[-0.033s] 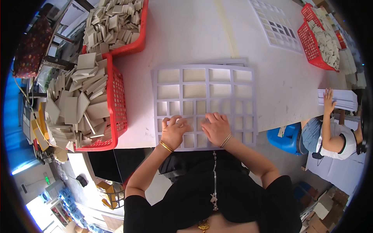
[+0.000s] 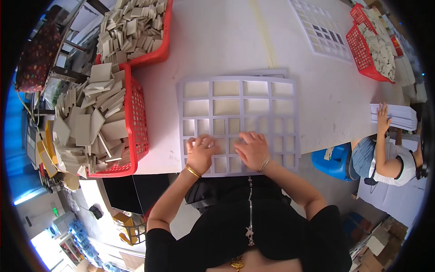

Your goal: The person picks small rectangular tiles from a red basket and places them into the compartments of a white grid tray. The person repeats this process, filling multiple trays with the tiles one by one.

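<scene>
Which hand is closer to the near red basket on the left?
Left. The left hand is right of the red basket, apart from it; the right hand is farther right.

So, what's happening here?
A person's left hand and right hand are bent over the lower half of a white rectangular panel of framed compartments, on a white table; anything they hold is hidden. Two red perforated plastic baskets of flat pale tiles stand left. At right, a co-worker's hand touches stacked white sheets.
</scene>
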The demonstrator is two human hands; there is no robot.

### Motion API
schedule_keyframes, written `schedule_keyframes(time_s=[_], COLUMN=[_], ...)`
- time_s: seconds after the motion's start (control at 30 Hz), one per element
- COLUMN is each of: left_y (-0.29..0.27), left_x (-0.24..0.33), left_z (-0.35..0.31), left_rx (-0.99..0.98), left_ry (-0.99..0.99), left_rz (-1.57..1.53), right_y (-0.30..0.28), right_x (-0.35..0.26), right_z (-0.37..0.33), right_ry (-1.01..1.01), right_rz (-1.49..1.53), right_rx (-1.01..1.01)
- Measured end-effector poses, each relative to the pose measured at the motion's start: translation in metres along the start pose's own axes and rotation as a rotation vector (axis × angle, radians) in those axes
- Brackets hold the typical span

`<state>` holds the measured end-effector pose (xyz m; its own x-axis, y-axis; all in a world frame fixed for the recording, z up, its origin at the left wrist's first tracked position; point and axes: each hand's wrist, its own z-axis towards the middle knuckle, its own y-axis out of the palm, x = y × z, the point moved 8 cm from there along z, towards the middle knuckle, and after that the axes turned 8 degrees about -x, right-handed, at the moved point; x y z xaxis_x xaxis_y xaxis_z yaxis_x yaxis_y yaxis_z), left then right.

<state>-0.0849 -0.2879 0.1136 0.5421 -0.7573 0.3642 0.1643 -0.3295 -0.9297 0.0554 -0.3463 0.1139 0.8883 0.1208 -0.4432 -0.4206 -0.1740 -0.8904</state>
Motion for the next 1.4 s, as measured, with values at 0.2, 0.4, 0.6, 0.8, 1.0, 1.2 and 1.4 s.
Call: schedule_keyframes(time_s=[0.2, 0.4, 0.6, 0.8, 1.0, 1.2, 1.4], left_y=[-0.003, 0.024, 0.014, 0.003, -0.013, 0.037, 0.068], left_x=[-0.103, -0.116, -0.095, -0.086, -0.029, 0.081, 0.154], left_z=[-0.056, -0.076, -0.078, -0.091, -0.051, 0.087, 0.165], left_rx=[0.484, 0.355, 0.505, 0.628, 0.595, 0.178, -0.029], left_ry=[-0.586, -0.593, -0.628, -0.633, -0.46, -0.096, 0.147], left_rz=[-0.326, -0.448, -0.468, -0.527, -0.606, -0.832, -0.857], right_y=[-0.038, -0.017, -0.015, -0.019, -0.061, -0.165, -0.244], right_x=[0.113, 0.186, 0.172, 0.175, 0.233, 0.388, 0.418], right_z=[-0.078, -0.131, -0.128, -0.131, -0.172, -0.3, -0.343], right_ry=[0.42, 0.756, 0.695, 0.63, 0.733, 0.997, 1.291], right_rz=[0.008, 0.055, 0.165, 0.535, 0.565, 0.145, -0.354], right_rx=[0.537, 0.354, 0.559, 0.7, 0.84, 0.948, 0.767])
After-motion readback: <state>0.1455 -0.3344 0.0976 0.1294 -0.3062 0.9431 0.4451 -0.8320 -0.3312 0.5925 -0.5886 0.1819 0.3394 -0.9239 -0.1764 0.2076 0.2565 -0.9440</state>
